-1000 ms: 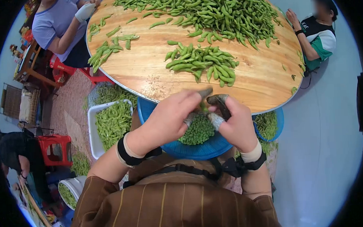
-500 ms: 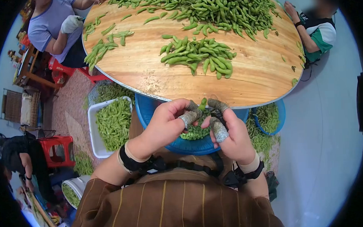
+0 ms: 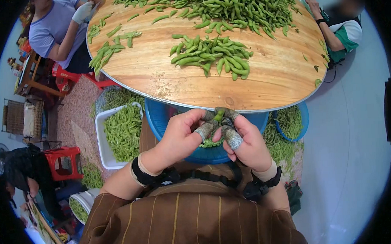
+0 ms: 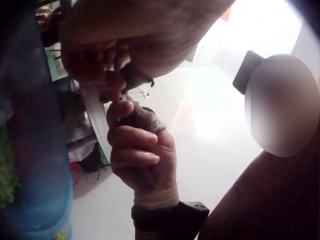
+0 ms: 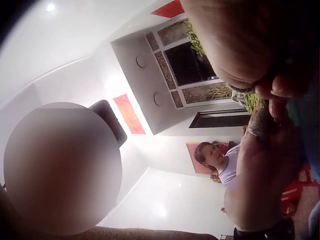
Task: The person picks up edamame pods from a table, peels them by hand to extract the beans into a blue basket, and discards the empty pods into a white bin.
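Note:
Over a blue basin [image 3: 154, 123], my left hand [image 3: 181, 133] and right hand [image 3: 250, 143] meet fingertip to fingertip. Between them they pinch a green soybean pod [image 3: 220, 115], which points up toward the table edge. Grey wrapping covers the thumb and forefinger tips of both hands. Below the fingers, shelled green beans [image 3: 210, 143] show in the basin, mostly hidden by the hands. The left wrist view has the right hand [image 4: 145, 150] with its lower fingers curled in. In the right wrist view the left hand [image 5: 265, 160] meets the right from below.
The round wooden table [image 3: 150, 67] carries a small pod pile [image 3: 214, 54] and a large pod heap [image 3: 243, 12]. A white tub [image 3: 122, 135] of pods stands at left, a blue basket [image 3: 292, 123] at right. Other people sit at both table sides.
Both hands have drawn back from the table edge toward the body and come together on a pod. The head view has shifted slightly, moving the table up.

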Motion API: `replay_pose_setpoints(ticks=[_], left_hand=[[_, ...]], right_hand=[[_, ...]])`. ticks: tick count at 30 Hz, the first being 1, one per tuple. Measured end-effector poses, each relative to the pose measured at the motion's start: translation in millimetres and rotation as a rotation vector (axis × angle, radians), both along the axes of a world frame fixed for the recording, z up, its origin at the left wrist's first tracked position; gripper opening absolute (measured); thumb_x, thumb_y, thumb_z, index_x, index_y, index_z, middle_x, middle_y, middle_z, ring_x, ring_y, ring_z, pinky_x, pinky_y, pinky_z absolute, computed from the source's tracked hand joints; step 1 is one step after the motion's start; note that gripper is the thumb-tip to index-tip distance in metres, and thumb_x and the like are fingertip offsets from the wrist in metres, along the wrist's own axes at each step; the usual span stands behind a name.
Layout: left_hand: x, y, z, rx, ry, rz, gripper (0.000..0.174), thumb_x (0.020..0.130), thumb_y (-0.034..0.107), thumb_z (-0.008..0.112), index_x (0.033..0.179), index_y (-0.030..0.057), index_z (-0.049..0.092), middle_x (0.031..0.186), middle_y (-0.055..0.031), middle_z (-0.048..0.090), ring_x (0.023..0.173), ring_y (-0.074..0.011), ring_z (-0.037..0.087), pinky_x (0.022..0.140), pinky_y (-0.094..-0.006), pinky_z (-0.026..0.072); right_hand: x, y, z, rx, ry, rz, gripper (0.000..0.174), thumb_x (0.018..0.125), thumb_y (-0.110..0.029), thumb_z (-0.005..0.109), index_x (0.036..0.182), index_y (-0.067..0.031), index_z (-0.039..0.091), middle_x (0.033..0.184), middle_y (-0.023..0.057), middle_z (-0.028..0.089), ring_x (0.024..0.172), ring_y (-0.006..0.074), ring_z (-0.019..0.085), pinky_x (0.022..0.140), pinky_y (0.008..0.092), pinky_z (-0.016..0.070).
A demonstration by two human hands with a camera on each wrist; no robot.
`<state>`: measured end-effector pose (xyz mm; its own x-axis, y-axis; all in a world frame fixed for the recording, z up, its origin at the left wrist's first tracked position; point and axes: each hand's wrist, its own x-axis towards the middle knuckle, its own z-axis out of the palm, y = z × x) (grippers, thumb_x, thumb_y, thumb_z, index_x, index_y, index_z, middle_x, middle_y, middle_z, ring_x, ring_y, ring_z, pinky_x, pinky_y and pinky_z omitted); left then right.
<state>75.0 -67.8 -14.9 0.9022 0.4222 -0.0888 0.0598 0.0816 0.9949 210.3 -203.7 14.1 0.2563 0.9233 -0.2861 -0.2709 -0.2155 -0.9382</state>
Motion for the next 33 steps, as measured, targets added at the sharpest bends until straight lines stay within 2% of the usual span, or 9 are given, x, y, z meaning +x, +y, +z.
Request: replay_pose_setpoints(ticks=[2, 9, 11, 15, 17, 18, 21, 23, 33], left_hand=[[0, 2, 3, 0.009, 0.046, -0.016, 0.021, 0.09, 0.004, 0.054, 0.11, -0.0015, 0.057, 0.095, -0.0017, 0.061, 0.087, -0.008, 0.056, 0.079, -0.0243, 0.0462], [-2, 3, -1, 0.14, 0.102, 0.023, 0.021, 0.088, 0.002, 0.056, 0.108, -0.0017, 0.058, 0.093, -0.0023, 0.062, 0.082, -0.0089, 0.058, 0.073, -0.0247, 0.0473], [-2, 4, 8, 0.666, 0.064, 0.013, 0.018, 0.088, 0.002, 0.055, 0.105, -0.0019, 0.059, 0.087, -0.0042, 0.064, 0.075, -0.0125, 0.06, 0.067, -0.0261, 0.0481], [-4, 5, 11, 0.762, -0.053, 0.006, 0.012, 0.089, 0.005, 0.055, 0.1, -0.0005, 0.06, 0.081, -0.0064, 0.064, 0.067, -0.0132, 0.059, 0.06, -0.0262, 0.0472], [-8, 11, 16, -0.566, 0.028, -0.138, 0.011, 0.09, 0.008, 0.057, 0.098, 0.0017, 0.06, 0.078, -0.0058, 0.063, 0.064, -0.0101, 0.057, 0.056, -0.0245, 0.0447], [-8, 12, 13, -0.568, 0.029, -0.138, 0.011, 0.09, 0.008, 0.057, 0.098, 0.0017, 0.06, 0.078, -0.0058, 0.063, 0.064, -0.0101, 0.057, 0.056, -0.0245, 0.0447], [-7, 12, 5, -0.836, -0.116, -0.198, 0.013, 0.089, 0.012, 0.06, 0.099, 0.0031, 0.059, 0.075, -0.0053, 0.062, 0.062, -0.0079, 0.055, 0.054, -0.0213, 0.042], [-5, 11, 6, -0.643, -0.006, -0.069, 0.015, 0.09, 0.012, 0.06, 0.101, 0.0027, 0.058, 0.075, -0.0034, 0.061, 0.062, -0.0078, 0.054, 0.056, -0.0199, 0.0421], [-5, 3, -4, -0.038, 0.017, -0.013, 0.015, 0.09, 0.011, 0.058, 0.103, 0.0026, 0.058, 0.081, -0.0014, 0.061, 0.068, -0.0063, 0.054, 0.059, -0.0193, 0.0429]], right_hand=[[-3, 1, 4, 0.013, 0.03, -0.038, 0.034, 0.087, 0.0, 0.04, 0.12, -0.0023, 0.048, 0.086, 0.0013, 0.06, 0.054, 0.0042, 0.046, 0.047, 0.018, 0.0394], [0, 1, -2, 0.02, 0.046, -0.039, 0.032, 0.09, -0.001, 0.04, 0.121, -0.003, 0.048, 0.087, 0.0014, 0.06, 0.054, 0.004, 0.046, 0.045, 0.0177, 0.0384], [3, 0, -8, -0.005, 0.062, -0.018, 0.03, 0.09, -0.001, 0.042, 0.118, -0.0046, 0.051, 0.083, 0.0007, 0.058, 0.054, 0.0036, 0.045, 0.044, 0.0177, 0.0373], [3, 0, -6, -0.002, 0.216, -0.034, 0.028, 0.09, -0.003, 0.044, 0.117, -0.0062, 0.053, 0.08, 0.0006, 0.056, 0.053, 0.0035, 0.044, 0.044, 0.0175, 0.0365], [4, -5, -6, 0.022, 0.644, 0.015, 0.029, 0.091, -0.005, 0.046, 0.12, -0.0073, 0.052, 0.08, 0.0014, 0.057, 0.052, 0.0038, 0.043, 0.044, 0.0173, 0.0364], [2, -6, -5, 0.021, 0.646, 0.014, 0.029, 0.091, -0.005, 0.046, 0.12, -0.0073, 0.052, 0.08, 0.0014, 0.057, 0.052, 0.0038, 0.043, 0.044, 0.0173, 0.0364], [-4, -6, -3, 0.037, 0.564, -0.026, 0.032, 0.092, -0.006, 0.047, 0.124, -0.0067, 0.049, 0.081, 0.0021, 0.057, 0.052, 0.004, 0.043, 0.044, 0.0174, 0.0368], [-5, -6, -4, 0.044, 0.359, -0.058, 0.035, 0.092, -0.005, 0.047, 0.126, -0.0056, 0.047, 0.082, 0.0024, 0.058, 0.052, 0.0038, 0.044, 0.044, 0.0173, 0.0374], [-4, -2, -6, 0.022, 0.163, -0.018, 0.033, 0.091, -0.004, 0.047, 0.124, -0.0052, 0.047, 0.082, -0.0007, 0.058, 0.053, 0.0029, 0.044, 0.044, 0.0164, 0.0368]])
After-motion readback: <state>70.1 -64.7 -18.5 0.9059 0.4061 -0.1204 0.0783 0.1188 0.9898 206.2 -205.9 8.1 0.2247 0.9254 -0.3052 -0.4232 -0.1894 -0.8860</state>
